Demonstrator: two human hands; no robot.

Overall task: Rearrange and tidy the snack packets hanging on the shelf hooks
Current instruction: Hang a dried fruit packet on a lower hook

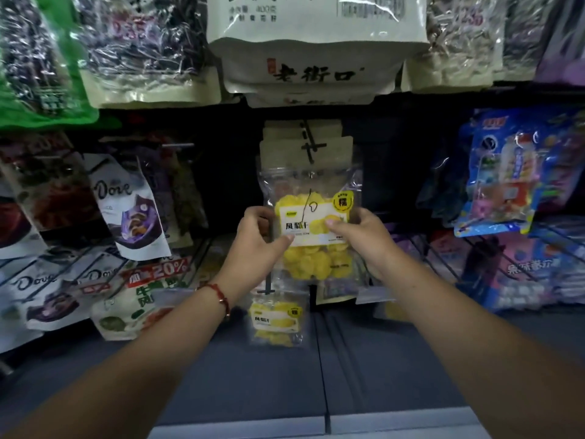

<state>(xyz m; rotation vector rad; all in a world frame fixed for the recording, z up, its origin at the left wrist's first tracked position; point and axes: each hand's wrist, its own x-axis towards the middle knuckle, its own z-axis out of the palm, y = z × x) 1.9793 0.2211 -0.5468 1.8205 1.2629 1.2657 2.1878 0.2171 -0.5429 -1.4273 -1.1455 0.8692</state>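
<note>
At the centre of the head view, we find a clear packet of yellow dried fruit slices (311,226) held upright in front of a dark shelf hook (308,144). Our left hand (258,240) grips the packet's left edge, thumb pressed on the white label and fingers curled behind. Our right hand (357,234) grips the right edge in the same manner, thumb on the label front. We cannot tell whether the packet's top hole is on the hook or only held before it. A red cord bracelet (220,296) sits on the left wrist.

Behind the packet, beige card-topped packets (332,147) hang on the same hook. Directly below, a second packet of yellow slices (275,320) hangs on a lower hook, apart from the held one.

To the left we note white Dove pouches (126,210) hanging tilted, with further Dove pouches (41,286) below them and a green-lettered packet marked 20% (148,296) just beside. Above, large cream bags with black characters (316,71) hang in a row, flanked by clear bags of dark seeds (136,42). To the right, a blue multicoloured packet (506,172) hangs, with pink and blue packets (531,270) beneath it. A grey shelf ledge (316,391) runs along the bottom.
</note>
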